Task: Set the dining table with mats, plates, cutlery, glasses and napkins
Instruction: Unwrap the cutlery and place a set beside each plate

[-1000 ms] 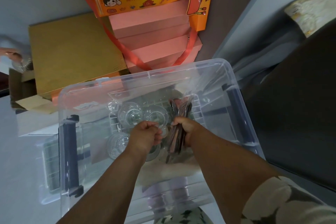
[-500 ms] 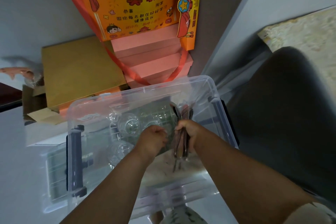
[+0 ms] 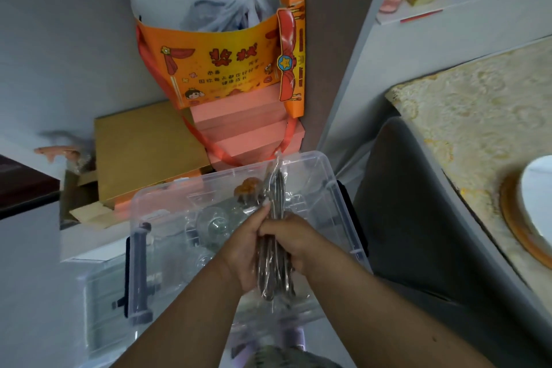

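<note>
table (image 3: 466,116), right edge: patterned cream cloth, a white plate (image 3: 539,197) on a round mat (image 3: 513,227). dark chair (image 3: 418,218) between table and bin. clear bin (image 3: 322,185), below me, lid off: glasses (image 3: 216,225) lying inside at left. pink boxes (image 3: 248,131) and orange bag (image 3: 221,69) stacked behind it. cutlery (image 3: 276,236), bagged in clear plastic, held upright above the bin: my left hand (image 3: 243,251) and right hand (image 3: 294,243), fingers curled round the bundle from either side.

White plate (image 3: 537,188) cut off by right edge; bagged cutlery (image 3: 276,248) mid-section hidden between both hands, pieces indistinguishable through plastic.
</note>
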A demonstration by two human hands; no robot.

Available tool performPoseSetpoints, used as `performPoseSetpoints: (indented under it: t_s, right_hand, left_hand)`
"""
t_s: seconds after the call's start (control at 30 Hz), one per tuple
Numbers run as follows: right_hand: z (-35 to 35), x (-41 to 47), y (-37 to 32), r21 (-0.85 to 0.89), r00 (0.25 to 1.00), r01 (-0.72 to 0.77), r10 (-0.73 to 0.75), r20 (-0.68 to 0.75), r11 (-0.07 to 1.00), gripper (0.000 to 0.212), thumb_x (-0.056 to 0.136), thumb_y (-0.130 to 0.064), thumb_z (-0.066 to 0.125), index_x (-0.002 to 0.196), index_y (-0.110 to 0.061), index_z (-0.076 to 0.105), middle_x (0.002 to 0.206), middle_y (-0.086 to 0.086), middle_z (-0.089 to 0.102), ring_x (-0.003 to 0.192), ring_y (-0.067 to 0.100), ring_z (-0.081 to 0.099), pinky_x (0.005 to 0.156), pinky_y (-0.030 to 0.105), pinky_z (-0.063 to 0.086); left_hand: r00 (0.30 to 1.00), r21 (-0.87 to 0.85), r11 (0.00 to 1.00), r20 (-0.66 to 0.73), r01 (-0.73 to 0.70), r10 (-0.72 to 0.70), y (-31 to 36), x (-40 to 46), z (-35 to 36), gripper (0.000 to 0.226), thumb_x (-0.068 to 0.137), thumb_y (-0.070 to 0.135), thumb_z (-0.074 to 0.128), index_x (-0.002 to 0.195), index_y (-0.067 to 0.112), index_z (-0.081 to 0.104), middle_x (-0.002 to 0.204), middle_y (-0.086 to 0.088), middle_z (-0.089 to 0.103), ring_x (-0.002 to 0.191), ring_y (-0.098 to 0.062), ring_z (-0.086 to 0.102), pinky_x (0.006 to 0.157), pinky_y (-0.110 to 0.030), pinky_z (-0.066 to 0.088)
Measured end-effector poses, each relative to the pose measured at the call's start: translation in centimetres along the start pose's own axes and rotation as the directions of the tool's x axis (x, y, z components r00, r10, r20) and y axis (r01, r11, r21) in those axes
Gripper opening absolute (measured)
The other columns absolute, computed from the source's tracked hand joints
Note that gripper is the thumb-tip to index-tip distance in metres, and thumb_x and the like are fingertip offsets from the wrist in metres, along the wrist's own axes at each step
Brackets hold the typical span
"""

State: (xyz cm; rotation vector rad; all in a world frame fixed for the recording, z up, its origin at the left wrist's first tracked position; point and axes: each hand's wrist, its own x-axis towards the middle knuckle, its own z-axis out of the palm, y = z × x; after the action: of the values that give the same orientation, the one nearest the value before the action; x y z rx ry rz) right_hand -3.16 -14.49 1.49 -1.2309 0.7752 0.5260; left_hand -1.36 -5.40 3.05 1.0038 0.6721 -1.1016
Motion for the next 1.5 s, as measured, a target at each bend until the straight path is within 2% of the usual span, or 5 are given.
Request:
performPoseSetpoints:
  t_s: [0.33,0.63,0.8,1.17,1.5]
  right_hand:
    - [-0.8,-5.0,-4.3,-0.696,0.919,0.319,-0.390,0.062,0.643,0.029,0.065,-0.061,0.039,0.077,-0.039,0.052,0.099,-0.005,0.038,0.108,0.018,0.035,0.098,0.037,0.034]
    - [-1.8,-9.0,-7.0,-0.201,0.851,0.477,-0.507,-0.139,0.856,0.022,0.086,-0.040,0.062,0.081,-0.019,0.059,0.074,-0.004,0.062,0.070,0.013,0.058,0.069,0.028,0.047]
    - [-2.3,-12.8,-7.8,-0.157,0.741,0.559,-0.575,-0.347,0.814,0.028,0.084,-0.038,0.068,0.076,-0.014,0.055,0.060,-0.005,0.059,0.051,0.007,0.054,0.053,0.020,0.047]
    - [-7.9,-20.0,-6.5,-0.394,0.472,0.428,-0.573,-0.670,0.813,0.028,0.091,-0.020,0.054,0.065,-0.008,0.053,0.059,0.005,0.053,0.058,0.018,0.048,0.059,0.029,0.040]
    - [-17.7,-26.4,-3.0,-0.148,0.269,0.540,-0.337,-0.903,0.829,0.042,0.092,-0.019,0.055,0.054,-0.016,0.035,0.050,0.001,0.032,0.049,0.016,0.026,0.050,0.028,0.024]
  left_hand:
    - [0.978,0.015,0.993,0.173,-0.120,0.116,1.9,-4.3,1.6,0.068,0.092,0.058,0.043,0.125,0.001,0.060,0.125,-0.023,0.062,0.114,-0.032,0.062,0.096,-0.044,0.050]
    - [0.904,0.048,0.931,0.262,-0.362,0.338,3.7,-6.1,3.8,0.083,0.073,0.044,0.080,0.135,-0.002,0.048,0.125,-0.030,0.050,0.110,-0.040,0.054,0.107,-0.056,0.032]
    - [0.860,0.239,0.843,0.309,-0.483,0.405,3.4,-9.1,6.4,0.025,0.079,0.015,0.069,0.101,0.004,0.064,0.069,-0.010,0.068,0.055,-0.020,0.065,0.051,-0.029,0.054]
    - [0.864,0.452,0.786,0.462,-0.422,0.198,-0.6,-12.8,13.7,0.036,0.070,0.015,0.075,0.099,-0.006,0.068,0.086,-0.025,0.071,0.070,-0.034,0.070,0.075,-0.049,0.057]
    - [0.873,0.619,0.742,0.479,-0.259,-0.095,-6.6,-11.5,23.6,0.027,0.089,0.022,0.064,0.100,-0.002,0.071,0.087,-0.020,0.070,0.072,-0.031,0.067,0.073,-0.045,0.056]
